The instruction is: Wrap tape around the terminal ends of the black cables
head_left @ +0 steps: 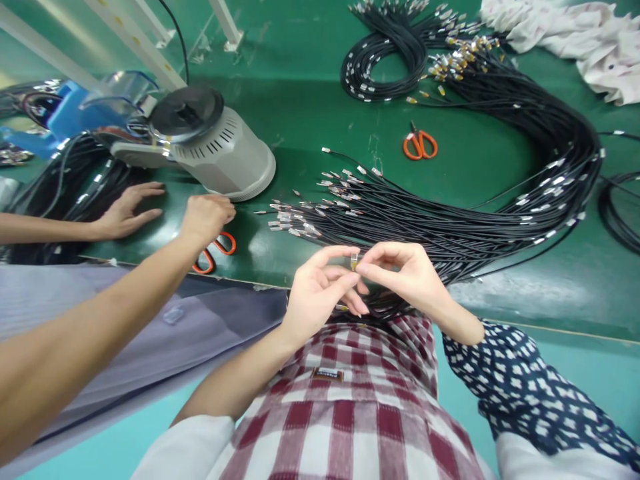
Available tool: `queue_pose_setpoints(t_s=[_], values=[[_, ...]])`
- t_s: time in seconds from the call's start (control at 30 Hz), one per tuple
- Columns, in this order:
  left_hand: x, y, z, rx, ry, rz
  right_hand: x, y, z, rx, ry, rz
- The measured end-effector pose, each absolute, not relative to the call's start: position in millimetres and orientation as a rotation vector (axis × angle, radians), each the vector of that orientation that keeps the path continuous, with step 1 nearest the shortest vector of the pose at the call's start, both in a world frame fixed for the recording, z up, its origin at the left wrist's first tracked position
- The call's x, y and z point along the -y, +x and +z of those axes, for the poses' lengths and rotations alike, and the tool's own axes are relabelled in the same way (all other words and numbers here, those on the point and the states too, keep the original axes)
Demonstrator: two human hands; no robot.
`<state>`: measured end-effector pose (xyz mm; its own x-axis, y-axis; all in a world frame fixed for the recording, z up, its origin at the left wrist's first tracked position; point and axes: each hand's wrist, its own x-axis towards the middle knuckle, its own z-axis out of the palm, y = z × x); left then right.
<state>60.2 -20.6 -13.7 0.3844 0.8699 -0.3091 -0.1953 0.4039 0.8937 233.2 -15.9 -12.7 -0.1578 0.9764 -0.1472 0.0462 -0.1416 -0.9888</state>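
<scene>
Between my hands, at the table's front edge, is a small metal cable connector [355, 259] with a yellow piece at its lower end. My left hand [317, 287] has its index fingertip and thumb closed about the connector, its other fingers loosely curled below. From the other side, my right hand [407, 270] pinches the connector's yellow end between thumb and index finger. Black cables [390, 303] hang over the edge beneath my hands, against the checked apron. Just beyond lies a large bundle of black cables [450, 230] with bare metal tips pointing left.
Orange-handled scissors [421, 145] lie inside the bundle's curve. A coiled cable bundle [385, 63] and white cloth [590, 43] are farther back. At left stands a grey machine [220, 153]; a co-worker's hands [205, 217] are near it, beside another pair of scissors [215, 252].
</scene>
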Motion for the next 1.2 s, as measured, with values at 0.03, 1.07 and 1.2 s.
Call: queue_pose_setpoints(t_s=[0.03,1.07,1.2], values=[[20.6,60.6,-12.9,-0.921,0.888,0.805,15.6,232.9,-12.7,1.286,-1.259,1.42],[16.0,60.2,-20.0,-0.866,0.626,0.747,17.9,234.5,-20.2,1.154,-1.223,1.528],[15.1,59.5,-20.6,-0.859,0.55,0.716,18.3,232.2,-20.0,1.106,-1.245,1.534]])
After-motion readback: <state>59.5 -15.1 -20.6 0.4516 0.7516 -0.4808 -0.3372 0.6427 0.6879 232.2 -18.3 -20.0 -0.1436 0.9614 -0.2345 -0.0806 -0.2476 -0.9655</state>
